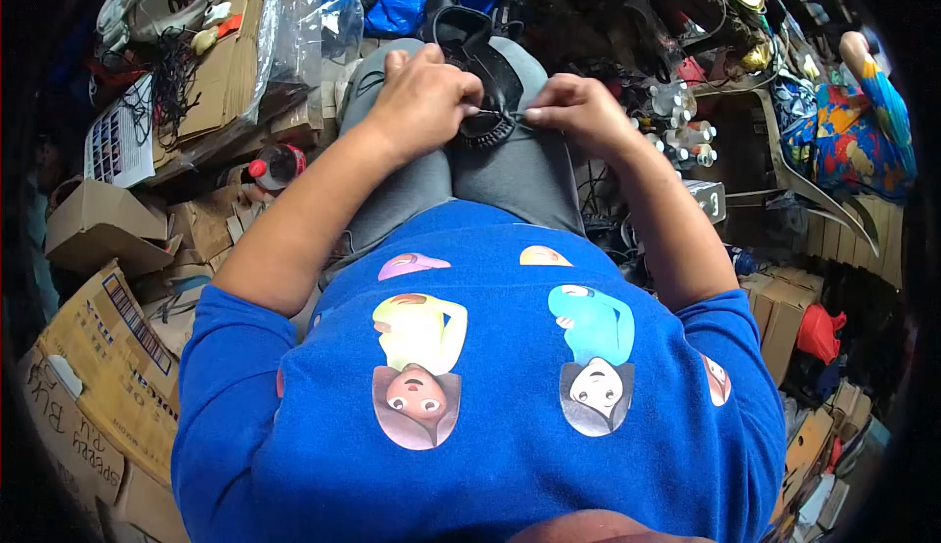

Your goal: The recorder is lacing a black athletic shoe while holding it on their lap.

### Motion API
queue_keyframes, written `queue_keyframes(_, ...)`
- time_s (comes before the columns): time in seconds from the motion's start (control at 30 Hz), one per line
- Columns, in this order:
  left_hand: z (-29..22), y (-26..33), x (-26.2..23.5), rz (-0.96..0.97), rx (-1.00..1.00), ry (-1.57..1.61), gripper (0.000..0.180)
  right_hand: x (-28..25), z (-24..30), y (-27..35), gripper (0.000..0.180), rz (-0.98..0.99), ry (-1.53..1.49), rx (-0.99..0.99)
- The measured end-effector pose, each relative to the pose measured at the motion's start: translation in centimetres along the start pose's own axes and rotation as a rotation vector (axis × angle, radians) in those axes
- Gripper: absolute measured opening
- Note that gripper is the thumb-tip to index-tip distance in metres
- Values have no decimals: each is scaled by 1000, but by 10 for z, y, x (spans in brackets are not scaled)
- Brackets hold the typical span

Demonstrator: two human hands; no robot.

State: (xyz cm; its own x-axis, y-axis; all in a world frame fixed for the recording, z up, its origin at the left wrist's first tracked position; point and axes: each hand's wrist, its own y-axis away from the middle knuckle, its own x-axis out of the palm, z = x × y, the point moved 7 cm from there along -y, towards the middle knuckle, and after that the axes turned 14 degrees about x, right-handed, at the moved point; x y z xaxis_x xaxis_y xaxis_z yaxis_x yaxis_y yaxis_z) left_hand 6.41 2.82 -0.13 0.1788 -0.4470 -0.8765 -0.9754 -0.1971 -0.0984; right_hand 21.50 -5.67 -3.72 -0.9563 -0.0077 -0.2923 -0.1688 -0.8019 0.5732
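A black shoe [493, 74] rests on my lap between my thighs, its opening pointing away from me. Along its near end runs a row of stitches or ridges. My left hand [428, 97] is closed in a pinch at the shoe's left side, with a thin strand at its fingertips. On the other side, my right hand [578, 112] pinches a dark thread [517, 114] between thumb and forefinger, just off the shoe's edge. The strand spans the short gap between both hands across the shoe. Whether a needle is on it is too small to tell.
Cardboard boxes [103, 224] and flattened cardboard crowd the left, beside a red-capped bottle [277, 167]. Several small clear bottles [686, 136] stand at right, near a chair-like frame [784, 151]. Blue plastic bags [397, 4] lie beyond my knees. A colourful cloth bag [853, 141] is at far right.
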Motion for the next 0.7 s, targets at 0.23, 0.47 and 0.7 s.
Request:
queue_keyframes(0.23,4,-5,13,-51,-15,124,10,-10,-14,12,14,-55,46,-133)
queue_keyframes(0.47,-3,-8,11,35,91,30,12,-40,4,26,16,-139,54,-257)
queue_keyframes(0.7,-6,-8,12,89,161,4,10,-44,43,27,15,-469,514,-307)
